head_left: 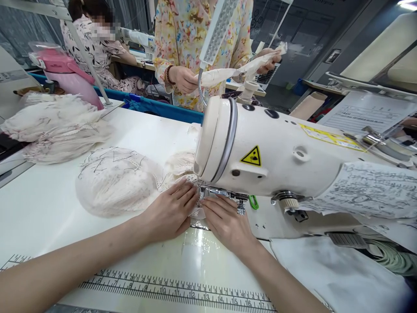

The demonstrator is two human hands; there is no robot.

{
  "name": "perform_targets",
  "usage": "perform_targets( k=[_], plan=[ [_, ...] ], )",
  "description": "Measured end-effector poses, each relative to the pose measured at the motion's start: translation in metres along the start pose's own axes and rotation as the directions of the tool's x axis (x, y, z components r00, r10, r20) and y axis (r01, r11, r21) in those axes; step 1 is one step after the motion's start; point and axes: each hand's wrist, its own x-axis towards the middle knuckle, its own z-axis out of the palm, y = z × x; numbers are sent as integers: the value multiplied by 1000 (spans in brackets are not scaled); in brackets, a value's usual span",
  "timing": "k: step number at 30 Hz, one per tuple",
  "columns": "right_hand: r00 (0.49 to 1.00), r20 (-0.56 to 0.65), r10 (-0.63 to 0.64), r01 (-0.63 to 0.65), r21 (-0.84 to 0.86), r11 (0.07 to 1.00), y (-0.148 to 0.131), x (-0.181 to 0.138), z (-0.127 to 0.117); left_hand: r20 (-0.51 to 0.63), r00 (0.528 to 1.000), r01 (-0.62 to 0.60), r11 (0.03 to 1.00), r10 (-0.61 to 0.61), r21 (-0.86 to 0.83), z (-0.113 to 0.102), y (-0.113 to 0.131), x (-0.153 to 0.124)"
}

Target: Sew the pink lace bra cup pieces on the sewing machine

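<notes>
A puffed piece of sheer off-white fabric with dark thread lines lies on the white table, its right end running under the head of a sewing machine. My left hand rests flat on that end, fingers stretched toward the presser foot. On the near side of the foot, my right hand lies with its fingers extended over the fabric's edge. Fingertips of both hands come close to the needle area, which is partly hidden by the machine head and the fingers.
A ruler scale runs along the table's front. Bunched sheer fabric and a pink bottle stand at left. A co-worker in a floral shirt holds a fabric strip beyond the machine; another person sits behind. Handwritten paper hangs at right.
</notes>
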Motion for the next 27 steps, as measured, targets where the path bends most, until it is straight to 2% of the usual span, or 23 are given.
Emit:
perform_targets(
  k=[13, 19, 25, 27],
  plan=[
    [999, 10, 36, -36, -38, 999, 7, 1, -5, 1, 1000, 15, 999, -15, -33, -2, 0, 0],
    [997, 35, 68, -64, -120, 991, 7, 0, -4, 11, 999, 37, 999, -37, -26, 1, -2, 1],
    [991, 62, 118, -109, -128, 986, 6, 0, -1, 75, 996, 49, 999, -47, -25, 0, -4, 3],
    [989, 57, 136, -126, -145, 981, 6, -1, -1, 53, 998, 47, 999, -46, -15, -1, -4, 3]
  ],
)
